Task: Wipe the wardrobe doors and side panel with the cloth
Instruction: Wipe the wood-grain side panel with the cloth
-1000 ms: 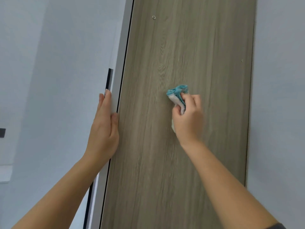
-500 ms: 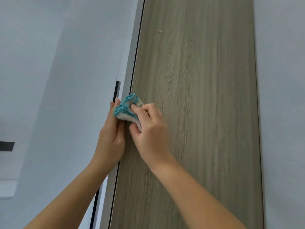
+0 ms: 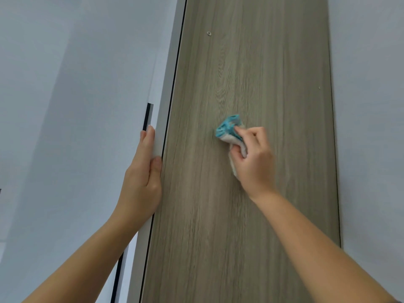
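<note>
Moved right, away from the left hand [image 3: 142,182] since the earlier frame, the cloth [image 3: 228,127] is being pinched in curled fingers of the right hand [image 3: 254,160] and pressed mid-width on the side panel [image 3: 273,66] (bare wood being left either side); the left hand is being kept flat, fingers together, along the white door edge [image 3: 169,84]

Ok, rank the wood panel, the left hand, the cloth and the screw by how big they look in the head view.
1. wood panel, by far the largest.
2. left hand.
3. cloth, though part is hidden in the right hand.
4. screw, a tiny dot near the top.
</note>
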{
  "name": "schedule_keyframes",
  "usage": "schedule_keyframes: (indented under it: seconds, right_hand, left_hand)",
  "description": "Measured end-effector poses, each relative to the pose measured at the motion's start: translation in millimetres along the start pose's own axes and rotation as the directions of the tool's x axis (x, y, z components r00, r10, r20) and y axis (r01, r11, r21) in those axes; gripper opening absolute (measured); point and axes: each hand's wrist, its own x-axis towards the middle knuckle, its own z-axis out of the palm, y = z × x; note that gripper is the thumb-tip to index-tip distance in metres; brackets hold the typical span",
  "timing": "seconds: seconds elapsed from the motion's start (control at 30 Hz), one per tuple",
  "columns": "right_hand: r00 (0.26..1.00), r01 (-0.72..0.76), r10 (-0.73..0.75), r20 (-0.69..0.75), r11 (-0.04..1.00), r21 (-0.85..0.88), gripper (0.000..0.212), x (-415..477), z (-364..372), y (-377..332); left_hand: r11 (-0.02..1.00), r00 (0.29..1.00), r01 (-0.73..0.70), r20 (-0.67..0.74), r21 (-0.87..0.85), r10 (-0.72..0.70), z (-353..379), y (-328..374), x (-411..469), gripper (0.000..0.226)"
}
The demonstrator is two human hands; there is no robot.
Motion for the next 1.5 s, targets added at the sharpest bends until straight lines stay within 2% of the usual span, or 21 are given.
schedule_keyframes:
  seconds: [0.1,0.2,0.37,0.47,0.63,0.83,1.0,1.2,1.3,1.5]
  right_hand:
    - [0.991,-0.132,0.130,-0.040,0.990,-0.054,0.036,-4.0,-15.4,44.4]
    - [0.950,-0.311,0.304,-0.072,0.938,-0.151,0.034,-10.4,-40.4,94.8]
    - [0.811,-0.557,0.578,-0.090,0.717,-0.419,0.031,-30.6,-85.9,174.7]
    - [0.734,-0.621,0.673,-0.092,0.609,-0.493,0.023,-39.3,-102.2,198.2]
    - [0.693,-0.667,0.713,-0.107,0.577,-0.471,0.022,-39.2,-103.7,198.1]
    - [0.689,-0.708,0.707,-0.159,0.609,-0.358,0.027,-53.4,-84.0,179.5]
    - [0.829,-0.556,0.546,-0.123,0.781,-0.282,0.014,-56.0,-65.4,122.7]
    - [0.933,-0.348,0.324,-0.155,0.923,-0.165,0.029,-50.7,-28.1,58.1]
    - [0.954,-0.274,0.246,-0.172,0.949,-0.160,0.035,-47.3,-13.7,34.1]
    - [0.954,-0.274,0.254,-0.163,0.954,-0.120,0.038,-44.9,-9.7,6.5]
  left_hand:
    - [1.000,1.000,-0.016,-0.006,0.020,0.016,-0.1,-0.6,-0.6,0.057]
    - [0.999,1.000,-0.018,-0.008,0.029,0.018,0.4,-2.3,-0.1,0.056]
    - [1.000,1.000,-0.009,-0.013,0.008,0.009,0.6,-3.9,0.2,0.056]
    - [1.000,1.000,-0.017,-0.018,0.007,0.017,0.8,-5.3,0.2,0.055]
    - [1.000,0.999,-0.026,-0.027,0.016,0.026,1.5,-5.3,0.3,0.054]
    - [1.000,0.999,-0.022,-0.037,-0.007,0.022,1.7,-3.8,-1.2,0.052]
    - [0.999,0.999,-0.001,-0.038,-0.047,-0.001,1.7,-3.6,-1.5,0.052]
    - [0.996,0.999,0.006,-0.041,-0.083,-0.009,2.0,-1.6,-1.5,0.051]
    - [0.994,0.999,0.011,-0.029,-0.113,-0.014,1.3,-1.9,-1.2,0.051]
    - [0.978,0.999,0.034,-0.010,-0.206,-0.036,1.2,-0.4,-1.0,0.051]
